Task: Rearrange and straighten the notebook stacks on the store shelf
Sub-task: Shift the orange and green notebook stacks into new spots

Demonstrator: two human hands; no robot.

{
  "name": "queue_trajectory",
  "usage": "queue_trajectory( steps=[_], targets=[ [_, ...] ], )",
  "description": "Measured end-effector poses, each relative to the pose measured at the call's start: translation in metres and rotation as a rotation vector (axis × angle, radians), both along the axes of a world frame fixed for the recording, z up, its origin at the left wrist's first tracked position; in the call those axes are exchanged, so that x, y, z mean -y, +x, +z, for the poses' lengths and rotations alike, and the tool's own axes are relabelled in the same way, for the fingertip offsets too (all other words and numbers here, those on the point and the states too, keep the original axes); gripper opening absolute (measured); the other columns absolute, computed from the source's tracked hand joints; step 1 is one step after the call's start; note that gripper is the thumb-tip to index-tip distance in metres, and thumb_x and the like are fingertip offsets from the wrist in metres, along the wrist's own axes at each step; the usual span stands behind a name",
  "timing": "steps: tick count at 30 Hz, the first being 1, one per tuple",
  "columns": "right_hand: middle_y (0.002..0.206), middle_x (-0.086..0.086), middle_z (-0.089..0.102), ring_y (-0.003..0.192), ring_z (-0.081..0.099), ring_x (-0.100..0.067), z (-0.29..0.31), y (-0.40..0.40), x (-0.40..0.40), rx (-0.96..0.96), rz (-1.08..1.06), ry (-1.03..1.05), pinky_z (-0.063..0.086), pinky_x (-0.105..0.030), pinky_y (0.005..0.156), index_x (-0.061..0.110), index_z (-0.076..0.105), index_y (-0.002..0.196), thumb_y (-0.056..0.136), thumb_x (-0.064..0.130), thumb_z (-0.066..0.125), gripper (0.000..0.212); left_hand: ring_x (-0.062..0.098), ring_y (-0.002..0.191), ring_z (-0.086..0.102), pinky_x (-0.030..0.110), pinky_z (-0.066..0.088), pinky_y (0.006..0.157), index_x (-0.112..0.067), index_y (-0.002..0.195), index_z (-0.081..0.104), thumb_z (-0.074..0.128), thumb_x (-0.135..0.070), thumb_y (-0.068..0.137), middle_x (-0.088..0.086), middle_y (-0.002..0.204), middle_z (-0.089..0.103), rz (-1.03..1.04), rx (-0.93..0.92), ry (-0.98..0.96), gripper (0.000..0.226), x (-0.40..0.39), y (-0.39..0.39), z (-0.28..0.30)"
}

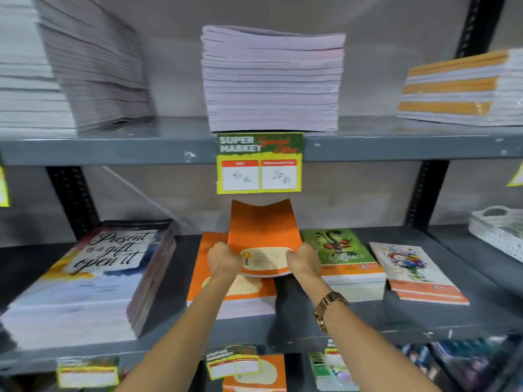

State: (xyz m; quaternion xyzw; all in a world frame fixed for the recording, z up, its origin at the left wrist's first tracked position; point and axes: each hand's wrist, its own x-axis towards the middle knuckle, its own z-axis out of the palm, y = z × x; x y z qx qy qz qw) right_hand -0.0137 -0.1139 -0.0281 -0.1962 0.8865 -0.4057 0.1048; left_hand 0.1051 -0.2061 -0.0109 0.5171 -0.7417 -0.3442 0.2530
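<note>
Notebooks with orange covers (263,236) are being held up off the middle shelf (368,326), at the centre of the view, tilted so the far edge is pointing toward twelve o'clock and the cream name label is facing the camera. The left hand (223,260) is gripping the bundle's left edge, fingers curled round it. The right hand (304,261) is gripping the right edge the same way, and a gold wristwatch (328,305) is showing on that forearm. The bundle's near edge is bowing downward between the two hands.

At about seven o'clock from the held bundle, an orange notebook stack (226,292) is lying flat on the same shelf, partly hidden under the left forearm. At three o'clock, a green-covered stack (345,250) is sitting just beside the right hand, and further toward three o'clock a thin floral-covered stack (416,273) is lying at a slight angle. At nine o'clock, well apart, a tall stack with a lettered cover (93,278) is standing.

A yellow and green price tag (259,164) is hanging from the upper shelf edge at twelve o'clock. Above it a pale stack of notebooks (271,80) is resting, with a leaning grey stack (93,66) at ten o'clock and an orange-striped stack (458,89) at two o'clock.
</note>
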Motion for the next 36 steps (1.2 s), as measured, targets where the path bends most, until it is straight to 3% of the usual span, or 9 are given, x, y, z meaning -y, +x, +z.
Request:
queue_trajectory(
  steps=[3,6,11,15,19,22,25,28,36],
  targets=[
    [0.129,-0.021,0.057,0.118,0.056,-0.035,-0.004,0.027,0.021,0.015,0.019,0.019,0.047,-0.036,0.091,-0.002,0.050,0.119,0.093,0.018,0.055,0.034,0.041,0.090,0.061,0.036,0.047,0.071,0.002,0.074,0.062,0.057,-0.004,0.085,0.029,0.106,0.067,0.056,0.007,0.032,0.013,0.018,0.030,-0.007],
    [0.129,-0.020,0.056,0.117,0.056,-0.035,-0.009,0.041,0.033,0.044,0.023,0.054,0.049,-0.035,0.088,-0.002,0.049,0.119,0.091,0.013,0.054,0.032,0.041,0.101,0.061,0.037,0.050,0.077,0.010,0.097,0.063,0.056,-0.003,0.084,0.028,0.110,0.065,0.090,0.022,0.076,0.019,0.027,0.047,-0.015],
    [0.126,-0.018,0.059,0.113,0.059,-0.035,-0.022,0.056,0.039,0.044,0.012,0.137,0.048,-0.034,0.078,-0.001,0.054,0.116,0.090,0.011,0.056,0.029,0.040,0.104,0.061,0.038,0.052,0.082,0.011,0.099,0.063,0.055,-0.002,0.085,0.027,0.112,0.065,0.082,0.070,0.104,0.021,0.027,0.062,-0.024],
    [0.119,-0.012,0.064,0.106,0.062,-0.031,-0.022,0.058,0.036,-0.012,0.000,0.214,0.043,-0.030,0.070,0.007,0.062,0.108,0.088,0.024,0.064,0.026,0.038,0.104,0.061,0.039,0.052,0.083,0.005,0.103,0.061,0.053,-0.006,0.084,0.023,0.118,0.060,0.049,0.134,0.076,0.023,0.025,0.063,-0.025],
    [0.117,-0.009,0.064,0.104,0.064,-0.028,-0.024,0.055,0.030,-0.146,0.021,0.329,0.043,-0.029,0.069,0.011,0.063,0.107,0.080,0.043,0.069,0.043,0.033,0.115,0.052,0.041,0.048,0.090,-0.002,0.116,0.057,0.058,-0.014,0.086,0.016,0.128,0.049,0.058,0.362,-0.040,0.032,0.021,0.061,-0.022],
    [0.118,-0.011,0.062,0.106,0.062,-0.030,-0.022,0.049,0.025,-0.255,0.003,0.350,0.051,-0.034,0.079,0.010,0.060,0.113,0.079,0.047,0.068,0.051,0.031,0.121,0.047,0.040,0.044,0.095,-0.006,0.121,0.055,0.058,-0.013,0.086,0.014,0.134,0.046,0.054,0.451,-0.151,0.036,0.013,0.052,-0.014],
    [0.116,-0.013,0.064,0.107,0.061,-0.032,-0.016,0.038,0.014,-0.384,-0.048,0.257,0.051,-0.037,0.084,0.009,0.060,0.112,0.084,0.042,0.063,0.044,0.031,0.119,0.049,0.040,0.043,0.095,-0.006,0.116,0.056,0.057,-0.009,0.084,0.013,0.130,0.049,-0.003,0.410,-0.246,0.032,0.003,0.037,-0.006],
    [0.120,-0.011,0.063,0.113,0.055,-0.030,-0.010,0.018,-0.002,-0.536,-0.109,0.245,0.042,-0.041,0.092,0.012,0.059,0.116,0.087,0.037,0.060,0.039,0.031,0.110,0.055,0.040,0.051,0.092,-0.005,0.114,0.056,0.063,-0.012,0.084,0.014,0.125,0.054,-0.133,0.303,-0.304,0.031,-0.015,0.013,0.001],
    [0.122,-0.010,0.061,0.113,0.051,-0.031,-0.009,-0.064,-0.077,-0.578,-0.210,0.246,0.037,-0.041,0.091,0.014,0.060,0.117,0.088,0.027,0.054,0.032,0.033,0.111,0.058,0.038,0.050,0.087,-0.009,0.118,0.056,0.056,-0.006,0.086,0.014,0.124,0.055,-0.317,0.143,-0.308,0.032,-0.078,-0.065,0.005]
  ],
)
